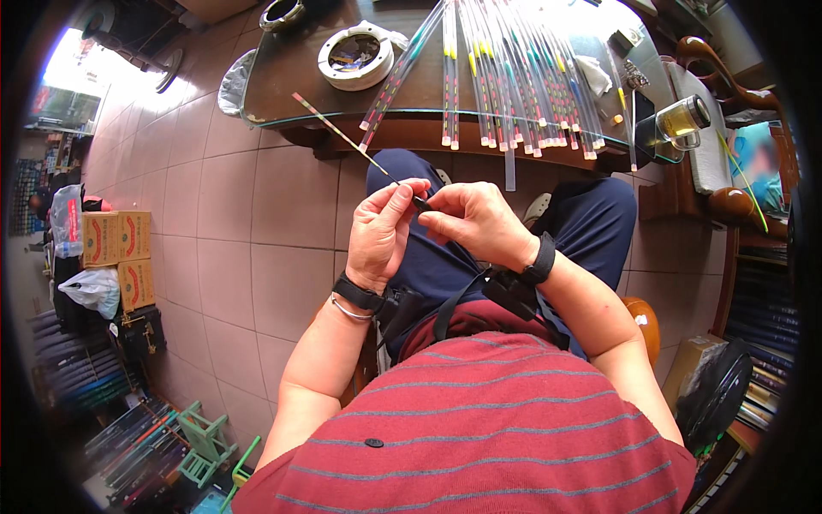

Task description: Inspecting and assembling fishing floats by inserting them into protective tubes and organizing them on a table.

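I see my left hand (379,236) with its grip pinched shut, thumb and fingers closed on the lower end of a thin fishing float (355,144). The float's slim stem runs up and to the left from that pinch, its striped tip reaching over the edge of the glass worktop (282,77). My right hand (475,221) meets the left just beside it, its grip also pinched, fingertips on a small dark piece (422,204) at the float's end. Both hands hover above my lap, apart from the worktop. On the worktop lie many clear tubes (505,77) holding coloured floats, side by side. A white round tub (357,56) holds small bits; a glass jar (682,120) holds yellowish liquid.
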Tool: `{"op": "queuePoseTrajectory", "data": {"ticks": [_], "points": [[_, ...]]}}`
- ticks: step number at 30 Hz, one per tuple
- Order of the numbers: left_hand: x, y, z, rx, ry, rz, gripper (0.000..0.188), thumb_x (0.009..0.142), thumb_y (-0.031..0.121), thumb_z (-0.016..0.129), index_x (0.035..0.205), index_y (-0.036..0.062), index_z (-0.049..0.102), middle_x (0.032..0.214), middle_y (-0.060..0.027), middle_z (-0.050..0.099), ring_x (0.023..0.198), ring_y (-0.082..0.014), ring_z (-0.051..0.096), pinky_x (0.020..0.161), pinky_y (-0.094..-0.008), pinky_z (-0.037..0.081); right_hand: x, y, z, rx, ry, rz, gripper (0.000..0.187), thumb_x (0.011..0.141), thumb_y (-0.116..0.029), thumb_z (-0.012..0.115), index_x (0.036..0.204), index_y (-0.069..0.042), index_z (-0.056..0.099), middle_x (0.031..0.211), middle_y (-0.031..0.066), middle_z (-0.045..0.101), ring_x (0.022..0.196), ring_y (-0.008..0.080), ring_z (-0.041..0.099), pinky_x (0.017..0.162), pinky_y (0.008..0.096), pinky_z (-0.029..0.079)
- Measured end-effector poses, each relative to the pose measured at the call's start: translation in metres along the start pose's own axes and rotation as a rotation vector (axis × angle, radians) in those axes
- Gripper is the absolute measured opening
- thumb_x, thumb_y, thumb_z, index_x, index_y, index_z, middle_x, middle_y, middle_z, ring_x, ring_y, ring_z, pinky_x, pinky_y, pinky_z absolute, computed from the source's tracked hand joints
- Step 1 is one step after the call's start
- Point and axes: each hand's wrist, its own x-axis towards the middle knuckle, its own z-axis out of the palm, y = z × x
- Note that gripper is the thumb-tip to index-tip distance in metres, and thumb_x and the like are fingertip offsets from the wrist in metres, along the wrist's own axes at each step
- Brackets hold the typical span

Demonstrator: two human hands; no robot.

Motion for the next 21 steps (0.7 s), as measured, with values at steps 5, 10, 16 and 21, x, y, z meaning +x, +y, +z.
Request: {"op": "queuePoseTrajectory", "data": {"ticks": [5, 10, 16, 21], "points": [[-0.001, -0.011, -0.003, 0.09, 0.131, 0.024, 0.01, 0.089, 0.011, 0.068, 0.094, 0.0021, 0.069, 0.093, -0.0071, 0.069, 0.086, -0.013, 0.062, 0.082, -0.0247, 0.048, -0.001, 0.013, -0.003, -0.566, 0.128, -0.301, 0.018, 0.08, -0.017, 0.072, 0.089, -0.002, 0.066, 0.073, 0.0133, 0.068, 0.066, 0.0254, 0.067, 0.061, 0.0346, 0.053], [0.002, -0.022, 0.002, 0.23, 0.215, 0.066, 0.012, 0.088, 0.015, 0.07, 0.088, 0.0037, 0.068, 0.088, -0.0044, 0.068, 0.077, -0.0087, 0.057, 0.075, -0.0207, 0.044, -0.005, 0.013, -0.006, -0.428, 0.091, -0.19, 0.019, 0.08, -0.019, 0.071, 0.085, -0.002, 0.066, 0.075, 0.0152, 0.068, 0.069, 0.0296, 0.068, 0.063, 0.0374, 0.053], [0.003, -0.017, 0.022, 0.133, 0.073, -0.067, 0.018, 0.095, 0.015, 0.061, 0.103, 0.0008, 0.069, 0.1, -0.0068, 0.069, 0.077, -0.0085, 0.058, 0.075, -0.021, 0.047, -0.008, 0.024, -0.018, -0.027, 0.057, -0.005, 0.021, 0.081, -0.018, 0.072, 0.089, 0.001, 0.068, 0.074, 0.0161, 0.068, 0.067, 0.0254, 0.069, 0.062, 0.034, 0.052], [0.008, -0.024, 0.023, 0.174, 0.209, -0.059, 0.009, 0.085, 0.01, 0.073, 0.089, 0.0024, 0.069, 0.083, -0.0028, 0.069, 0.072, -0.0074, 0.057, 0.07, -0.0203, 0.046, -0.014, 0.014, -0.026, -0.392, 0.13, -0.162, 0.019, 0.081, -0.018, 0.071, 0.085, -0.001, 0.067, 0.075, 0.0169, 0.068, 0.068, 0.0286, 0.068, 0.062, 0.0359, 0.053]]}}
